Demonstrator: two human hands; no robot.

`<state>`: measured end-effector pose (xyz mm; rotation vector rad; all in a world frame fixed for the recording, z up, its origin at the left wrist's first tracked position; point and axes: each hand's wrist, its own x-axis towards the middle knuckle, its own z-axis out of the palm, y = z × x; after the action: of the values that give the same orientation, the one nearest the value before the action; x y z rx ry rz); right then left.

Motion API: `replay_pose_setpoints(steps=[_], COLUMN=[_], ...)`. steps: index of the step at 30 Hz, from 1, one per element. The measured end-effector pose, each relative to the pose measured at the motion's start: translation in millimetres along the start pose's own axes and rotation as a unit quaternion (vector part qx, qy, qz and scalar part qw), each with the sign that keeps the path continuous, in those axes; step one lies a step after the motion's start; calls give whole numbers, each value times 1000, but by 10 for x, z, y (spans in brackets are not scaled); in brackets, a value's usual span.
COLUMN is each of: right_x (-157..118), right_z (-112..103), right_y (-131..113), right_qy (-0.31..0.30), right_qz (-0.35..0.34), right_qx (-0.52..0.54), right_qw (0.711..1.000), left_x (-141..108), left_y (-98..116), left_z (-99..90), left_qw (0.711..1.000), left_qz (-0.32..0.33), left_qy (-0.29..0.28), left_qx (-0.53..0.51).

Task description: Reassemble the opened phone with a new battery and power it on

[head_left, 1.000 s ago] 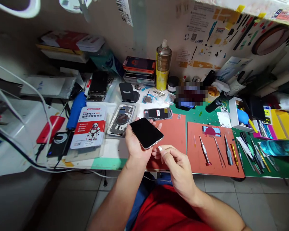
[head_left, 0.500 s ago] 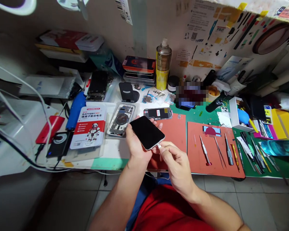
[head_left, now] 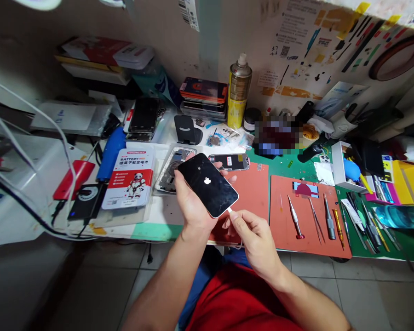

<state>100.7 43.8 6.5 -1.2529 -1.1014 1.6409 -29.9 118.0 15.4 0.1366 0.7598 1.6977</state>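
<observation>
A smartphone [head_left: 207,191] rests screen-up in my left hand [head_left: 195,204], whose fingers curl round its far edge. A white apple logo glows on its black screen. My right hand [head_left: 251,232] pinches the white plug of a charging cable [head_left: 229,210] at the phone's near lower end. The plug appears to be in the port, and part of the cable hangs below my fingers. Just beyond the phone lies a phone part with a metal back [head_left: 231,161]. To the left, partly hidden by my left hand, is an opened phone housing [head_left: 170,177] in a clear tray.
A battery box [head_left: 128,177] stands left, near a red device [head_left: 72,179] and loose white cables. Screwdrivers and tweezers [head_left: 317,220] lie on the orange mat [head_left: 283,234] at right. A spray can [head_left: 239,92] and stacked phone parts [head_left: 204,96] stand behind.
The phone's screen has gone from black to showing a white apple logo. My left hand has tilted the phone slightly, and the view has shifted a little.
</observation>
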Motion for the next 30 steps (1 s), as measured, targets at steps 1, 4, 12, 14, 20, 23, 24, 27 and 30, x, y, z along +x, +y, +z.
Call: replay_pose_setpoints(steps=[1,4,12,14,20,23,24,27,30], right_x=[-2,5,27,27,21,9,4,-16,-41], right_z=[-4,-9,-3,-7,-48,-66,-67,-62,-55], right_y=[6,19,50,57,107,131,135,139,146], right_qy=[-1,-3,-5,0,-6,-21,-21,-13,-4], right_qz=[-4,-15,-32,-31,-28,-16,-16,-32,-41], right_qx=[-8,-22,-19,-22,-22,-11,-10,-16,-13], right_qw=[1000,1000,999,999,999,1000,1000,999,999], left_x=[-4,-13,-34,-40,-35,-27,-27,-35,-49], left_y=[5,7,-10,-23,-22,7,14,18,7], left_z=[6,16,10,1,-1,14,19,26,20], left_qw=[1000,1000,1000,999,998,999,999,998,998], left_qz=[2,7,15,16,18,-5,-8,-9,-22], left_qy=[-7,-17,-26,-32,-54,-53,-53,-63,-55], left_qx=[4,4,4,2,-3,-10,-11,-12,-24])
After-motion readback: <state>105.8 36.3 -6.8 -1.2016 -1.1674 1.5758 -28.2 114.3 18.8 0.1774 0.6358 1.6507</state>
